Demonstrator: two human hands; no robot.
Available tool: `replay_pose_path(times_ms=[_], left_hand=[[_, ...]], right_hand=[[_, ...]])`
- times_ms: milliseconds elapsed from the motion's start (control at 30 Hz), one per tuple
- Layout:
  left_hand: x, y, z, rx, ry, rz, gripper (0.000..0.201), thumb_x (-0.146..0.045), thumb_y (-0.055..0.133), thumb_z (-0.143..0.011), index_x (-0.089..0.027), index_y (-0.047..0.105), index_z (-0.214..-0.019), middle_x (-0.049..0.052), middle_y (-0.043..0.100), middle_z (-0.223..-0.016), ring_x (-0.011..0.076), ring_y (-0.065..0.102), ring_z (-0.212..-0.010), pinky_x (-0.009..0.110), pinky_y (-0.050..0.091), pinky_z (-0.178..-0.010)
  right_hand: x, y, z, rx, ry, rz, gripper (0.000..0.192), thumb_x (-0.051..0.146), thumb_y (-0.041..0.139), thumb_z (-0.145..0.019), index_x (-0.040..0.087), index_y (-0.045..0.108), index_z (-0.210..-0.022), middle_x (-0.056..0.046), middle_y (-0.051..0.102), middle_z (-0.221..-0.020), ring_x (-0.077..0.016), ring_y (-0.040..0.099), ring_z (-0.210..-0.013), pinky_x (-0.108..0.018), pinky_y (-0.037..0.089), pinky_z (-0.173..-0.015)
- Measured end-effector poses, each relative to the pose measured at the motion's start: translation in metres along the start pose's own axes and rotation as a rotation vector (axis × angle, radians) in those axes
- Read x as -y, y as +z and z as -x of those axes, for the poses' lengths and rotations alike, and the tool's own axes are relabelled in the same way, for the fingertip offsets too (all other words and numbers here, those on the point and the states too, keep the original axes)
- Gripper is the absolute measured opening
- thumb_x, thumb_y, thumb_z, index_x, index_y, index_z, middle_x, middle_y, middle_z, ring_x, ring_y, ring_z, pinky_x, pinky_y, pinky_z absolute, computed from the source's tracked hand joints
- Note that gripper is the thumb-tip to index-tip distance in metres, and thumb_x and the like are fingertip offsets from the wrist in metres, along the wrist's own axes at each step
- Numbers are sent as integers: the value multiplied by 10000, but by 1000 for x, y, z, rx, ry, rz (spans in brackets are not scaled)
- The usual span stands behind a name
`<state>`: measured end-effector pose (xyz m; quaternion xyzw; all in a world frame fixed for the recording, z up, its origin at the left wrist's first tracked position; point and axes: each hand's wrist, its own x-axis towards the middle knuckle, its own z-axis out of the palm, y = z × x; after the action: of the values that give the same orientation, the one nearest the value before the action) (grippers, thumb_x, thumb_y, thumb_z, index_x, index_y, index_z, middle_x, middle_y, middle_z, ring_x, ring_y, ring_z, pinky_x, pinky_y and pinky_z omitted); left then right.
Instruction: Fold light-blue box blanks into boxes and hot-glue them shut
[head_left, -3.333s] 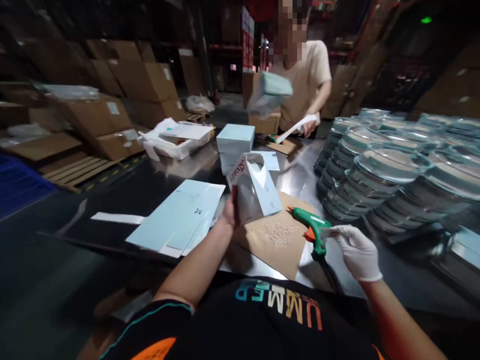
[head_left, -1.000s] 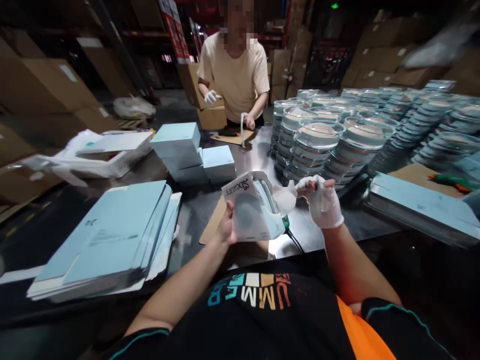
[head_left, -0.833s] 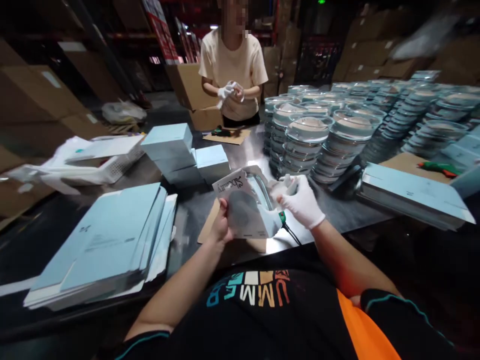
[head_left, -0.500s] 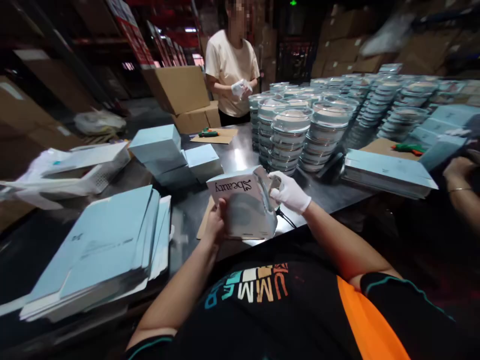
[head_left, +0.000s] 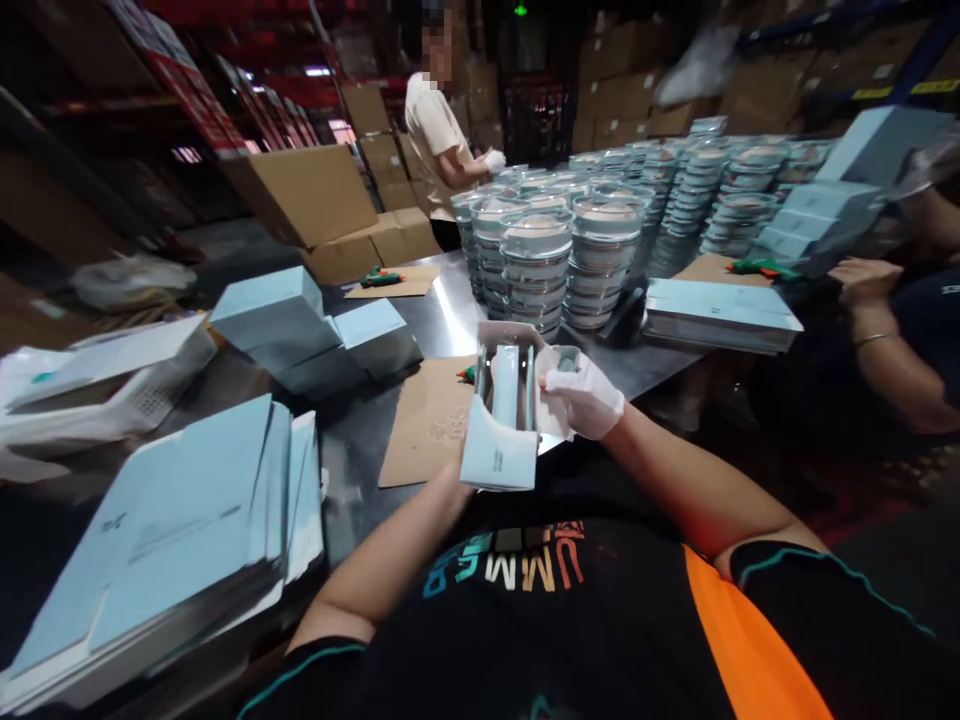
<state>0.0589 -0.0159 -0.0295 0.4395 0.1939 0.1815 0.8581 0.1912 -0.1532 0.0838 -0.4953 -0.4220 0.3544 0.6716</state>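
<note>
I hold a small pale blue and white carton [head_left: 504, 420] in front of my chest, its open end turned up toward me. My left hand [head_left: 454, 468] grips it from below and is mostly hidden behind it. My right hand [head_left: 583, 396], in a white glove, presses on the carton's right side flap. Under the carton lies a brown cardboard sheet [head_left: 427, 420] on the metal table [head_left: 442, 310]. The tip of a green glue gun [head_left: 468, 374] shows beside the carton.
A stack of flat blue carton blanks [head_left: 172, 520] lies at my left. Finished blue boxes [head_left: 300, 325] stand behind it. Stacks of round clear-lidded containers [head_left: 592, 240] fill the table's far right. One person [head_left: 439, 130] works at the far end, another person's arm [head_left: 885, 340] is at the right.
The glue gun has been put down. I have tipped the carton so its printed face turned away and its open end faces me. My view has swung to the right.
</note>
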Motion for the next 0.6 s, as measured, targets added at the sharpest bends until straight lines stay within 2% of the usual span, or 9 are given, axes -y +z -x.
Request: replay_pose_path(times_ms=[100, 167, 200, 267, 333, 400, 433, 500, 600], left_hand=[[-20, 14, -3, -145, 161, -84, 618, -663, 825, -868, -206, 742, -1275, 152, 822, -1169, 410, 770, -1195, 498, 640, -983], [-38, 21, 10, -237, 361, -232, 739, -630, 890, -818, -239, 662, -1402, 143, 767, -1334, 369, 734, -1255, 460, 611, -1028], [-44, 27, 20, -262, 481, -369, 836, -630, 929, -773, -246, 626, -1451, 152, 727, -1407, 367, 713, -1285, 468, 594, -1067], [-47, 43, 42, -272, 726, -729, 961, -607, 996, -693, -247, 607, -1494, 186, 636, -1532, 415, 640, -1387, 545, 518, -1191], [-39, 64, 57, -267, 881, -1030, 820, -526, 993, -742, -260, 662, -1444, 195, 570, -1608, 463, 532, -1505, 604, 389, -1306], [-29, 82, 58, -277, 933, -1190, 532, -423, 887, -878, -259, 715, -1353, 192, 570, -1612, 465, 481, -1549, 617, 309, -1348], [-25, 87, 54, -279, 930, -1225, 450, -376, 832, -918, -249, 719, -1334, 194, 578, -1605, 459, 480, -1547, 618, 297, -1352], [-24, 88, 41, -265, 906, -1220, 497, -314, 818, -888, -220, 695, -1360, 204, 597, -1577, 446, 494, -1529, 607, 304, -1351], [-33, 76, 21, -231, 791, -1082, 730, -279, 919, -723, -203, 670, -1405, 196, 652, -1483, 436, 539, -1480, 576, 337, -1342]], right_hand=[[8, -12, 1, -179, -130, 197, 350, 418, 776, -656, 246, 470, -639, 53, 482, -604, -119, 415, -585, -265, 392, -546], [9, -19, 0, -272, -231, 406, 284, 338, 715, -672, 250, 450, -618, 49, 472, -595, -125, 400, -607, -272, 367, -572], [7, -21, -1, -307, -280, 518, 264, 321, 687, -685, 255, 439, -621, 46, 468, -586, -130, 397, -604, -279, 365, -579], [0, -21, -1, -344, -354, 686, 239, 322, 643, -726, 268, 424, -648, 39, 475, -578, -140, 402, -577, -294, 382, -581], [-9, -19, 2, -346, -383, 736, 227, 324, 619, -766, 275, 417, -677, 30, 500, -593, -147, 415, -566, -298, 410, -585], [-15, -19, 6, -350, -395, 749, 224, 328, 606, -788, 277, 411, -691, 27, 517, -607, -147, 422, -566, -292, 418, -582], [-17, -21, 9, -341, -398, 749, 231, 333, 606, -790, 277, 404, -693, 31, 514, -605, -144, 418, -562, -288, 413, -576], [-18, -25, 12, -298, -406, 739, 242, 337, 615, -775, 275, 396, -691, 38, 505, -596, -140, 420, -557, -287, 413, -575], [-20, -34, 12, -196, -391, 685, 170, 304, 606, -722, 267, 445, -680, 27, 546, -610, -152, 470, -579, -300, 466, -604]])
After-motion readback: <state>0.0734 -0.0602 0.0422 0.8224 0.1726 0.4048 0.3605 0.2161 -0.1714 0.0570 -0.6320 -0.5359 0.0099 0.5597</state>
